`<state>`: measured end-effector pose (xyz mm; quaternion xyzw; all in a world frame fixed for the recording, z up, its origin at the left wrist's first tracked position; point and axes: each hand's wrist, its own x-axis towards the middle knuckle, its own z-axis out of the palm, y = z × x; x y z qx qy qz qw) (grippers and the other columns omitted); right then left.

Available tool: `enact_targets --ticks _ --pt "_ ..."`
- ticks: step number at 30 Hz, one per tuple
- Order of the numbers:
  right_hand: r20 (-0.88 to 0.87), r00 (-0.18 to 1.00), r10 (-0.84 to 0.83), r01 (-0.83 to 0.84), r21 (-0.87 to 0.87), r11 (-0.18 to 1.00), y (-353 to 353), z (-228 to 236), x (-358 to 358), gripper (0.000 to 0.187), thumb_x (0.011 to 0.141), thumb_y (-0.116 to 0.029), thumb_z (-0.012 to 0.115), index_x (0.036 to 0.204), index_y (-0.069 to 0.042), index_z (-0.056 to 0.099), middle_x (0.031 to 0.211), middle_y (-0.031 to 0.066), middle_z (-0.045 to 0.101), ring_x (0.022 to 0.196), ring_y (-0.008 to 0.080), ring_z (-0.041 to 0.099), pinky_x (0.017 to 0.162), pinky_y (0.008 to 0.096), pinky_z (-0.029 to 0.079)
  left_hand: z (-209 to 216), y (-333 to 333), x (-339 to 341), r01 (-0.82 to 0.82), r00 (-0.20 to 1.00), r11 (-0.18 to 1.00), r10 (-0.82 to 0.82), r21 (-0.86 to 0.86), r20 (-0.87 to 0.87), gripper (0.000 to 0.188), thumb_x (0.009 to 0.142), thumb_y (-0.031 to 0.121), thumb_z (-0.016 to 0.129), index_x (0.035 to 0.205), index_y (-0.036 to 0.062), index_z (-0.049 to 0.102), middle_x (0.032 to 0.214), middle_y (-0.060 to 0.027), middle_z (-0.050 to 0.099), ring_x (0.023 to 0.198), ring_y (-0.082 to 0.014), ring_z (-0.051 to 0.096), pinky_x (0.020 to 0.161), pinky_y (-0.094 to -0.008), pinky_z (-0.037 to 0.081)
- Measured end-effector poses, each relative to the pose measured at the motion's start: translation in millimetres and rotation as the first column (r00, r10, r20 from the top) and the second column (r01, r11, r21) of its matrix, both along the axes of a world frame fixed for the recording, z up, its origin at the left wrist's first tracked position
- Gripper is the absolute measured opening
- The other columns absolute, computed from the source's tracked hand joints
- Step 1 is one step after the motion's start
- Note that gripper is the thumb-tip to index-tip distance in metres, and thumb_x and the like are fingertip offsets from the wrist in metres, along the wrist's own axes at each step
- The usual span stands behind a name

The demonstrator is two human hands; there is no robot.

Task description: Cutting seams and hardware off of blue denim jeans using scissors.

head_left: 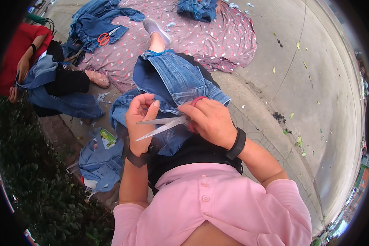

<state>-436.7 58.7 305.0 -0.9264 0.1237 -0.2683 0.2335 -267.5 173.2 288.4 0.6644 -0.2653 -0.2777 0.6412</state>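
Observation:
Across my lap lies a blue denim garment (180, 78) with stitched seams and a darker inner side. My right hand (211, 121) is closed round the red handles of a pair of scissors (168, 125). Their silver blades stand apart and point left, in front of my left wrist. My left hand (140, 117) is beside the garment's edge, its fingers curled and the thumb near the index finger. Whatever is pinched there, if anything, is too small to tell.
A patterned pink cloth (217, 41) covers ground ahead, bearing denim (96, 20) and orange-handled scissors (104, 39). At left, a person in red (22, 57) handles denim. A light-blue denim bag (102, 162) rests near dark green bushes (37, 180). Leaves dot the pavement (295, 82).

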Motion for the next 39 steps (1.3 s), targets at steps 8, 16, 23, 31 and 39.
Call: enact_targets --ticks 8,16,23,31,39 --pt "-0.064 0.998 0.022 -0.022 0.003 1.0 7.6 1.4 -7.7 0.043 0.063 -0.002 0.066 0.104 -0.009 0.06 0.084 0.005 0.06 0.076 0.0235 0.058 0.064 0.0333 0.047 -4.4 -22.6 13.6 0.025 0.964 0.999 -0.016 -0.03 0.265 0.02 0.086 0.005 0.062 0.104 -0.0034 0.06 0.087 -0.0014 0.059 0.076 -0.006 0.053 0.066 -0.0202 0.044" --pt "-0.054 0.998 0.031 -0.031 -0.004 1.0 7.9 -1.9 -9.1 0.042 0.063 -0.001 0.065 0.104 -0.008 0.06 0.087 0.0052 0.061 0.076 0.0232 0.058 0.065 0.0322 0.047 -8.4 -49.2 19.5 0.024 0.998 0.984 -0.034 0.178 0.054 0.03 0.088 0.016 0.063 0.106 -0.0076 0.058 0.086 -0.0069 0.064 0.071 -0.0074 0.056 0.061 -0.0207 0.045" --pt "-0.087 0.996 0.006 -0.002 0.04 0.999 8.7 -3.2 -12.6 0.036 0.071 -0.01 0.064 0.107 -0.012 0.059 0.083 0.0053 0.057 0.075 0.024 0.057 0.064 0.0358 0.045 -22.4 -55.6 27.9 0.239 0.919 0.971 -0.216 0.031 -0.331 0.022 0.087 0.008 0.061 0.107 -0.0019 0.057 0.088 -0.0032 0.064 0.072 -0.0061 0.057 0.063 -0.0191 0.044" --pt "-0.142 0.964 -0.226 0.242 0.108 0.964 -0.9 -13.5 -23.9 0.043 0.064 -0.002 0.065 0.106 -0.011 0.059 0.083 0.0086 0.057 0.075 0.0286 0.056 0.066 0.0382 0.045 -5.2 -44.1 2.5 0.151 0.871 0.97 -0.222 -0.191 -0.439 0.02 0.087 0.001 0.059 0.106 -0.0011 0.058 0.096 -0.0032 0.064 0.081 -0.0071 0.058 0.075 -0.0218 0.047" --pt "-0.089 0.969 -0.229 0.24 0.136 0.961 -4.7 -24.2 -41.9 0.047 0.058 0.005 0.065 0.103 -0.009 0.059 0.078 0.009 0.053 0.071 0.0278 0.054 0.061 0.0368 0.044 -9.2 -43.7 23.5 0.127 0.962 0.991 -0.131 -0.034 -0.239 0.014 0.087 0.004 0.059 0.101 0.002 0.057 0.091 -0.0019 0.063 0.077 -0.0061 0.056 0.07 -0.0195 0.045"
